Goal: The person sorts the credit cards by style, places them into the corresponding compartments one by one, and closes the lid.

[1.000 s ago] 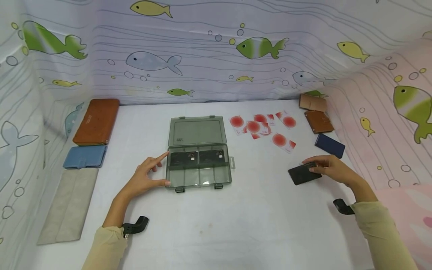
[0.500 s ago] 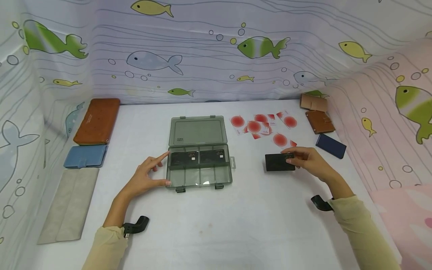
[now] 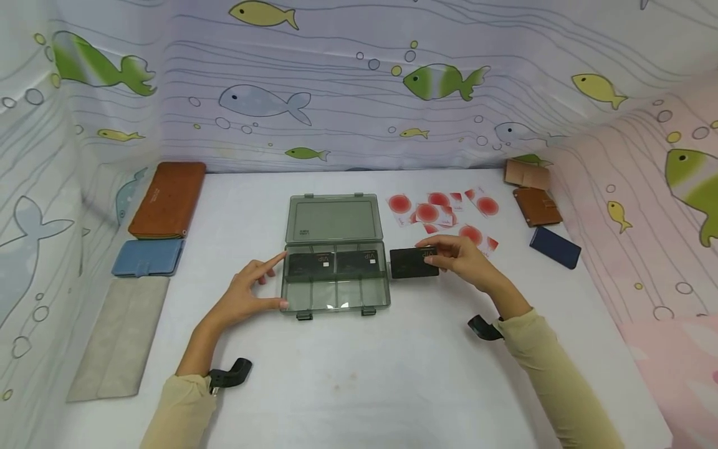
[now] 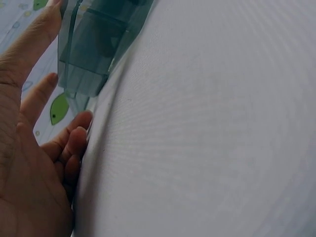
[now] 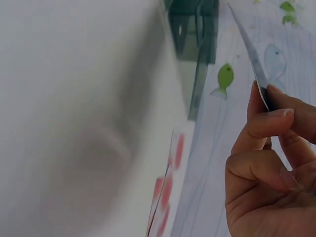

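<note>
A translucent grey-green compartment box [image 3: 336,294] lies on the white table with its lid [image 3: 335,219] raised. Two black VIP cards, a left one [image 3: 305,264] and a right one [image 3: 356,262], sit side by side in its back compartments. My left hand [image 3: 247,293] is at the box's left side; thumb and forefinger are spread and touch its edge, while the other fingers hang below. Just right of the box, my right hand [image 3: 462,259] pinches another black VIP card [image 3: 408,263] by its right end, between thumb and fingers. In the right wrist view that card [image 5: 252,54] appears edge-on, above the table.
Several red-and-white cards [image 3: 427,213] lie scattered behind the right hand. Brown wallets [image 3: 537,207] and a navy wallet [image 3: 555,247] line the right edge. A brown wallet [image 3: 168,199], a blue wallet [image 3: 147,257] and a grey folded pouch [image 3: 119,337] line the left.
My right hand has carried the black card leftward from the table's right side to beside the box, turning it level on the way. The left hand has stayed at the box's edge.
</note>
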Motion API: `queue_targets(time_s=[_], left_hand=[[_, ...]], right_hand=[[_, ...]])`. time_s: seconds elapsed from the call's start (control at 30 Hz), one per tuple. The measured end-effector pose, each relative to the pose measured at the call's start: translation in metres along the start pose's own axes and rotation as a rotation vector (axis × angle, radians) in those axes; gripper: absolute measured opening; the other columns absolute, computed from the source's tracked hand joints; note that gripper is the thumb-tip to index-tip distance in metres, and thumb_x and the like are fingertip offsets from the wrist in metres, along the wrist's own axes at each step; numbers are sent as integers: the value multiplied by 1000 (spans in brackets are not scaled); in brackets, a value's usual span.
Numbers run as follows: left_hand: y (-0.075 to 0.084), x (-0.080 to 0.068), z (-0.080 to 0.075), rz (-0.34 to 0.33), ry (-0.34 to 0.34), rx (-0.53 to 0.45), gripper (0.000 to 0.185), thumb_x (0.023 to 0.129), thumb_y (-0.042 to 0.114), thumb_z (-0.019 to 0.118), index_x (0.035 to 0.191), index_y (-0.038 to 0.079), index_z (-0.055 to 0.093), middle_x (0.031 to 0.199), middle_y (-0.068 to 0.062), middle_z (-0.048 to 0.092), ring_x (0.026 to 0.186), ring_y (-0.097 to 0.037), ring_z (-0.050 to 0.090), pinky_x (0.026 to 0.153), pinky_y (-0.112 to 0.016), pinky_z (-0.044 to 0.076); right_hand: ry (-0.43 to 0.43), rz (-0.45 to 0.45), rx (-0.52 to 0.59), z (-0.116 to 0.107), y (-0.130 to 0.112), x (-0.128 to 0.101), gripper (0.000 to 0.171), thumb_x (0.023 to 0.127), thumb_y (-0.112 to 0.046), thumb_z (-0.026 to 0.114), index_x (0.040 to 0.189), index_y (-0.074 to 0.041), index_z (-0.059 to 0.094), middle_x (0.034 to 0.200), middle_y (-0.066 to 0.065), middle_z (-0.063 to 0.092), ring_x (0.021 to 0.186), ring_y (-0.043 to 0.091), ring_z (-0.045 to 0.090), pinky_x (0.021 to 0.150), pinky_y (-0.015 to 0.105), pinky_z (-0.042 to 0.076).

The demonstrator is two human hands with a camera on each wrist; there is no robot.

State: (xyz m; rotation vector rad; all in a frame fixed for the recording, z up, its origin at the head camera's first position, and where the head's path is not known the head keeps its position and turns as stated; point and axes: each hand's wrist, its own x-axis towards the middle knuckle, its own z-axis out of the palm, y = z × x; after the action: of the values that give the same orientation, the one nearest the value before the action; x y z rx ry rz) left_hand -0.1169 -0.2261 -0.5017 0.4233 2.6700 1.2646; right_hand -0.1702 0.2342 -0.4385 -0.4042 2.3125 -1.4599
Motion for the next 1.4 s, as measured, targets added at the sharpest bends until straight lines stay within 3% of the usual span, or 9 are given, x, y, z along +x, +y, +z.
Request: queue_targets(time_s=[0.17, 0.3, 0.47, 0.6, 0.8, 0.9, 1.07, 1.17, 1.4], left_hand=[[1, 0, 0, -1, 0, -6, 98, 73, 29, 89, 155, 30, 36, 108, -6, 48, 86, -19, 35, 75, -40, 26], [0, -1, 0, -3, 3, -11, 98, 72, 29, 89, 154, 31, 37, 108, -5, 48, 87, -19, 35, 76, -40, 26], [-1, 0, 0, -5, 5, -11, 98, 72, 30, 89, 154, 32, 37, 108, -5, 48, 87, -18, 35, 76, -40, 27], [0, 0, 0, -5, 2, -12, 98, 72, 30, 90, 154, 31, 37, 108, -5, 48, 87, -18, 35, 75, -40, 26], [0, 1, 0, 4, 5, -10, 98, 71, 29, 90, 154, 30, 37, 108, -5, 48, 87, -18, 35, 76, -40, 25], [0, 0, 0, 7, 8, -9, 99, 71, 29, 90, 154, 29, 37, 107, -6, 48, 87, -18, 35, 77, -40, 25], [-1, 0, 1, 0, 6, -15, 99, 71, 29, 90, 154, 31, 37, 108, -5, 47, 87, -18, 35, 78, -41, 24], [0, 0, 1, -3, 5, -14, 99, 71, 30, 90, 154, 31, 37, 108, -4, 47, 87, -18, 35, 78, -41, 23], [1, 0, 0, 10, 11, 2, 99, 71, 29, 90, 155, 29, 37, 107, -5, 48, 86, -18, 35, 76, -40, 27]], right_hand=[[11, -3, 19, 19, -13, 19, 31, 94, -11, 68, 124, -10, 68, 89, 11, 60, 73, 45, 53, 66, 38, 49], [12, -11, 46, 32, -21, 34, 31, 93, -9, 68, 124, -9, 68, 100, 11, 64, 74, 43, 55, 66, 37, 48], [16, -31, 41, 49, -24, 51, 30, 93, -8, 67, 123, -10, 69, 99, 11, 67, 71, 34, 55, 66, 40, 49], [-7, -66, 0, 62, -24, 58, 30, 94, -6, 65, 124, -9, 69, 89, 16, 65, 67, 31, 55, 65, 41, 51], [-19, -99, -138, 76, -26, 64, 29, 93, -4, 65, 122, -6, 70, 79, 18, 64, 61, 18, 51, 55, 25, 43], [-21, -105, -210, 79, -29, 64, 28, 92, -4, 66, 120, -5, 70, 84, 16, 66, 61, 14, 48, 54, 23, 38], [-7, -134, -401, 78, -35, 58, 30, 92, -12, 70, 121, -4, 70, 110, 11, 71, 58, 10, 47, 54, 23, 38], [31, -169, -487, 76, -38, 51, 30, 92, -16, 71, 119, -4, 71, 113, 10, 72, 57, 9, 47, 53, 24, 39], [172, -175, -395, 54, -24, 38, 27, 89, -16, 74, 114, -5, 74, 110, 8, 73, 64, 14, 53, 54, 27, 41]])
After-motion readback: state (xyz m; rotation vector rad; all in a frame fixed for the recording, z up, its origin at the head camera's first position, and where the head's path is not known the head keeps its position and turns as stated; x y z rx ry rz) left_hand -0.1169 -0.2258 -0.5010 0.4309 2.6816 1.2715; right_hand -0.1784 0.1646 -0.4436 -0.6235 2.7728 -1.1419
